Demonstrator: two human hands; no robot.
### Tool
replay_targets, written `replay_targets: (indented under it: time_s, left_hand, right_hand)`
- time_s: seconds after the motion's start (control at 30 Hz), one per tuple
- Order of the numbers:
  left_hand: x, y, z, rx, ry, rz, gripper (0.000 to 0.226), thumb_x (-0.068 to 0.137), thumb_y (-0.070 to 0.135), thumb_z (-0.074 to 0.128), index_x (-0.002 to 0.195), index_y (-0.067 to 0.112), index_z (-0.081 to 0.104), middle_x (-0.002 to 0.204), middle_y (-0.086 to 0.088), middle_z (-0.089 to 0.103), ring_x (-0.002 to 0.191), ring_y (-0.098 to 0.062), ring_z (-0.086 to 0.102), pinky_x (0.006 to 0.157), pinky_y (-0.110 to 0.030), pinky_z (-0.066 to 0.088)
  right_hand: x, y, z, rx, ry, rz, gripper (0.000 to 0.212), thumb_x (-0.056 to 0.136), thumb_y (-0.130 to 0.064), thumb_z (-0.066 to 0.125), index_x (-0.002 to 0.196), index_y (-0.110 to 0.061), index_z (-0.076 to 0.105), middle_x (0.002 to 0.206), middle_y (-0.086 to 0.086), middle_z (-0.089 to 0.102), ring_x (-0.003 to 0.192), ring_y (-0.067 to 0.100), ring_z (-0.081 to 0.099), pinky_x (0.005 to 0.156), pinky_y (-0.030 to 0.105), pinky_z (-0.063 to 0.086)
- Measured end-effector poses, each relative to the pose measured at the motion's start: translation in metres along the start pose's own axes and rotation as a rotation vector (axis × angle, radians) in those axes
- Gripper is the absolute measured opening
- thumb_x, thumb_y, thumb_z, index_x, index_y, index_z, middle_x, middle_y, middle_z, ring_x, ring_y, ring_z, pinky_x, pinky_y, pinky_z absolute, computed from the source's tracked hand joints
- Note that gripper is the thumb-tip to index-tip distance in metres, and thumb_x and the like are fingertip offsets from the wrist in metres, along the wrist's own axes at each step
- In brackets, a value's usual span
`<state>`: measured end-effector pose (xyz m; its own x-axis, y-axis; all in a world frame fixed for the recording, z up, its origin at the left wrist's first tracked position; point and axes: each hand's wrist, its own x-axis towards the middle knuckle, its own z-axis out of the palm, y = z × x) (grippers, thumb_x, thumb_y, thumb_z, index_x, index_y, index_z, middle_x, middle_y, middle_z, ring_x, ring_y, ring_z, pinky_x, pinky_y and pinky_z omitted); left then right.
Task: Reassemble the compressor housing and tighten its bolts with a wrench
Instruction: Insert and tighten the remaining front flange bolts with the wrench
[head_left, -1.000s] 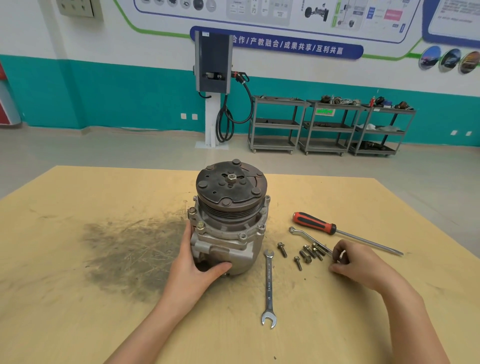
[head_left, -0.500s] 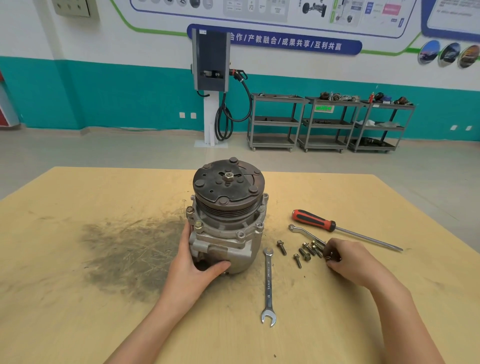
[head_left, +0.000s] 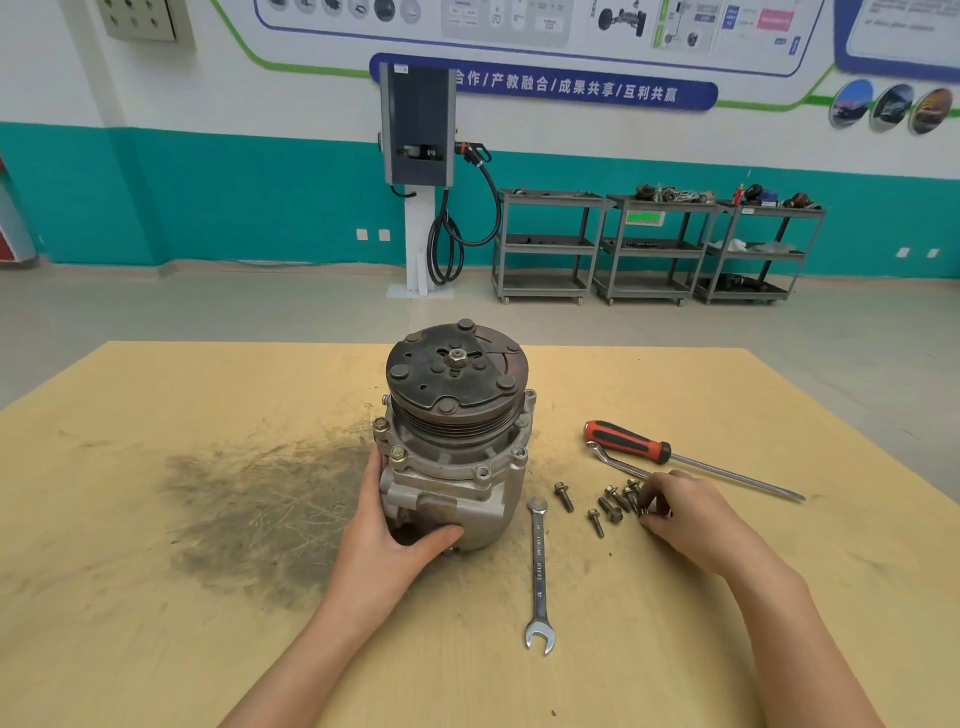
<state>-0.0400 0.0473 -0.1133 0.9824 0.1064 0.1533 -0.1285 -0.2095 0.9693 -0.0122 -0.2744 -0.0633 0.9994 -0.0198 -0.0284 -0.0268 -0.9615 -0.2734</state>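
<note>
The compressor (head_left: 457, 436) stands upright mid-table, its dark pulley on top and its silver housing below. My left hand (head_left: 395, 530) grips the housing's lower left side, thumb across the front. A combination wrench (head_left: 538, 571) lies on the table just right of the compressor. Several loose bolts (head_left: 605, 506) are scattered between the wrench and my right hand (head_left: 685, 512). That hand rests at the right end of the bolt pile, its fingertips pinching a bolt there.
A red-handled screwdriver (head_left: 631, 442) and a bent metal tool (head_left: 613, 461) lie beyond the bolts. A dark grease smear (head_left: 260, 509) covers the yellow tabletop (head_left: 156, 649) left of the compressor. Shelving carts (head_left: 654, 249) and a charging post (head_left: 418, 171) stand far behind.
My right hand has slid a little left into the bolt pile and closed its fingertips on a bolt. My left hand stays on the housing.
</note>
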Motion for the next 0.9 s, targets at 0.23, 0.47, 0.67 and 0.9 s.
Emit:
replay_targets:
  time_s: [0.23,0.47,0.67,0.9]
  left_hand:
    - [0.001,-0.001,0.000,0.014,0.010,0.002,0.122,0.067,0.028,0.091,0.160,0.032,0.011,0.132,0.034,0.049,0.118,0.016,0.050,0.098,-0.006,0.034]
    - [0.001,-0.002,0.001,0.013,0.005,0.010,0.122,0.070,0.023,0.091,0.160,0.033,0.010,0.130,0.037,0.046,0.114,0.021,0.047,0.088,0.007,0.033]
    - [0.001,-0.003,0.001,0.031,0.023,0.023,0.120,0.070,0.018,0.090,0.160,0.031,0.012,0.130,0.036,0.046,0.128,0.002,0.048,0.091,0.005,0.033]
    - [-0.001,0.003,0.001,0.033,0.015,0.028,0.119,0.071,0.019,0.090,0.160,0.030,0.012,0.136,0.028,0.050,0.131,-0.002,0.048,0.109,-0.018,0.036]
  right_hand:
    - [-0.002,-0.019,-0.010,0.634,0.356,-0.079,0.011,0.088,-0.010,0.064,0.085,-0.020,0.062,0.073,0.001,0.063,0.059,0.009,0.051,0.054,0.019,0.040]
    - [-0.003,-0.095,-0.050,1.432,0.216,-0.400,0.010,0.088,-0.010,0.064,0.098,-0.009,0.063,0.079,0.006,0.069,0.063,0.013,0.053,0.049,0.020,0.041]
    - [0.007,-0.118,-0.046,1.280,0.197,-0.403,0.009,0.093,-0.002,0.059,0.095,-0.010,0.063,0.067,-0.004,0.066,0.056,0.007,0.050,0.048,0.018,0.038]
    - [0.008,-0.119,-0.048,1.040,0.305,-0.393,0.010,0.094,-0.007,0.061,0.094,-0.017,0.065,0.075,-0.002,0.065,0.062,0.002,0.054,0.056,0.017,0.043]
